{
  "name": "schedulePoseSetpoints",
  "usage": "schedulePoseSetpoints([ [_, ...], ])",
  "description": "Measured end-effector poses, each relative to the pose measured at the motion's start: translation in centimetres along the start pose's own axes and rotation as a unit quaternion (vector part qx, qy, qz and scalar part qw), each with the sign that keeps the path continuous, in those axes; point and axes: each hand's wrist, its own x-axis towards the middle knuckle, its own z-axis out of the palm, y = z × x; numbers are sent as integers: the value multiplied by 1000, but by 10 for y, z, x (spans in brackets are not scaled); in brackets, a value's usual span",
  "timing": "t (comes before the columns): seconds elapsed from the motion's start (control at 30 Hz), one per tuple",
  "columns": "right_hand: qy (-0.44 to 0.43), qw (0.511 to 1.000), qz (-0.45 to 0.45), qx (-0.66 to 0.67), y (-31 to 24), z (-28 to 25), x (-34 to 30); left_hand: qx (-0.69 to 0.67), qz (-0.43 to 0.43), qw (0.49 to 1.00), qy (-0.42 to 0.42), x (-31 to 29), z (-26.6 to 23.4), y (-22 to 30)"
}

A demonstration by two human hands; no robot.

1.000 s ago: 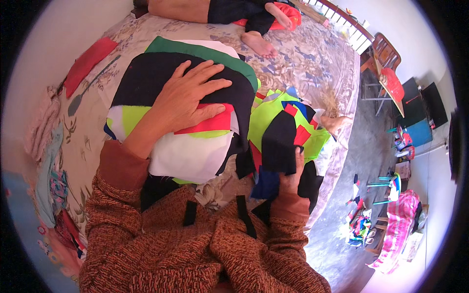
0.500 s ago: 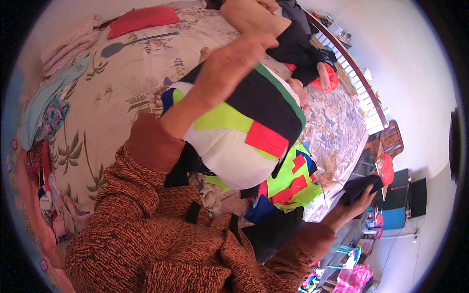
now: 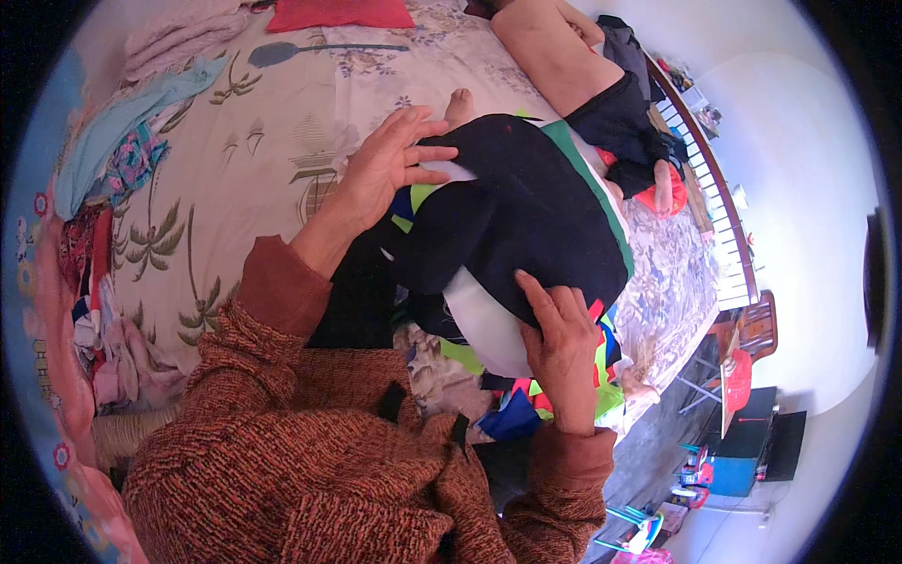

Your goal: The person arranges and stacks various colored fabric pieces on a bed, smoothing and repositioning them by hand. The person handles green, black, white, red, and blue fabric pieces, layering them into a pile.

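A black cloth piece (image 3: 526, 216) lies spread over the white fabric (image 3: 484, 320) in front of me, with a green strip (image 3: 592, 183) along the far right edge. One black part is bunched up near the middle. My left hand (image 3: 390, 174) is open at the cloth's left side, fingers spread; whether they touch it I cannot tell. On the near right part of the black cloth rests my right hand (image 3: 564, 343), open, its fingertips against the surface. Lime and blue patches peek out beside the left hand's fingers.
Lime, red and blue scraps (image 3: 512, 416) lie by my right wrist. A bare-backed person (image 3: 554, 47) lies at the far side of the bed (image 3: 272, 188), near a railing (image 3: 719, 202). A grey fly swatter (image 3: 329, 47) and red pillow (image 3: 343, 13) are at the back left.
My right hand has come from the far right, where it held dark cloth, onto the pile. Black cloth now covers the lime and red patches. My left hand has drawn back leftward.
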Motion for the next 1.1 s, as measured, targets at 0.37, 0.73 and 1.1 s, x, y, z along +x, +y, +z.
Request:
schedulePoseSetpoints([
  [0.37, 128, 989, 49, -64, 18, 15, -34, 493, 130, 853, -113, -45, 15, 13],
  [0.73, 265, 956, 97, -73, 37, 3, -57, 409, -11, 907, -97, -10, 10, 49],
  [1.1, 185, 971, 139, -67, 35, 44, -110, 624, 98, 766, -119, 61, -18, 31],
])
